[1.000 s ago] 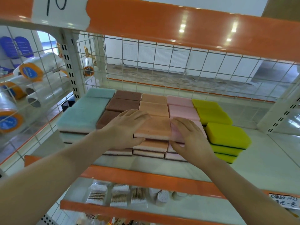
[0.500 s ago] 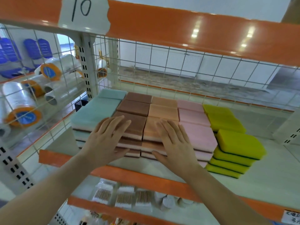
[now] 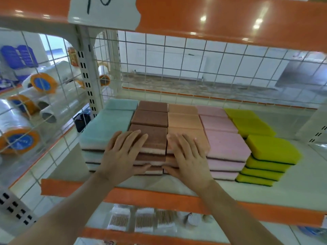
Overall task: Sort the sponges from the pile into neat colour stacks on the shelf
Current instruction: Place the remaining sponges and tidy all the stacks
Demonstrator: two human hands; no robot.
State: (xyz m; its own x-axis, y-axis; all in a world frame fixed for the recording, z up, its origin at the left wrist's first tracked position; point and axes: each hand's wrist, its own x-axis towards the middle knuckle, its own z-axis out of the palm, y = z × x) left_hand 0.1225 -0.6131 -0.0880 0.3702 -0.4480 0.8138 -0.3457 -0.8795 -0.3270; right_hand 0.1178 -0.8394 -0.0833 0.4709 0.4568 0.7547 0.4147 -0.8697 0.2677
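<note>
Sponges stand in colour stacks on the white shelf (image 3: 292, 188): teal stacks (image 3: 106, 129) at the left, then brown stacks (image 3: 150, 117), orange stacks (image 3: 184, 119), pink stacks (image 3: 224, 144) and yellow-green stacks (image 3: 270, 149) at the right. My left hand (image 3: 122, 156) lies flat on the front brown stack, fingers spread over its top, thumb against its front face. My right hand (image 3: 189, 156) lies flat on the front orange stack in the same way. Neither hand holds a sponge.
A wire grid (image 3: 194, 68) closes the back of the shelf. An orange shelf edge (image 3: 159, 197) runs below my wrists, another orange beam (image 3: 230, 18) overhead. Rolls of clear film (image 3: 19, 138) lie on the neighbouring shelf at left. Cotton swab packs (image 3: 143, 221) sit on the shelf below.
Both hands shifted left: the left from the brown and orange fronts onto the brown stack, the right from the pink stack onto the orange one. The camera moved closer.
</note>
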